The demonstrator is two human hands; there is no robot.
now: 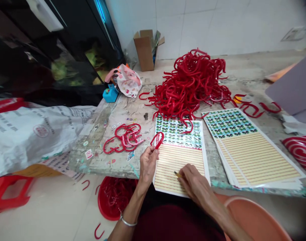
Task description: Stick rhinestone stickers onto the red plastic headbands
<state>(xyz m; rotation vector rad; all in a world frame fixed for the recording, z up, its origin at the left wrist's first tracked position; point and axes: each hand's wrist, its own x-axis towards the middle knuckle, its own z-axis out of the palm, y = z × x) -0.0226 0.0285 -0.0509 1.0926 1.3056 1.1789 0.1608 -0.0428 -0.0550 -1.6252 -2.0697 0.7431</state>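
Observation:
My left hand (148,163) pinches one end of a red U-shaped piece (160,140), raised over the left edge of a sticker sheet (179,157). My right hand (192,179) rests over the lower part of that sheet, its fingers closed on a thin yellowish tool (178,174) with a dark tip; its exact kind cannot be made out. The sheet has green and blue pictures at the top and yellow strips below. A big heap of red U-shaped pieces (190,83) lies behind it, and a few pieces overlap its top edge.
A small group of red pieces (123,139) lies left of the sheet. More sheets (253,154) are stacked at the right. A cardboard box (144,53) and a patterned bag (129,82) stand behind. Below the table edge are a red basin (102,204) and an orange tub (255,214).

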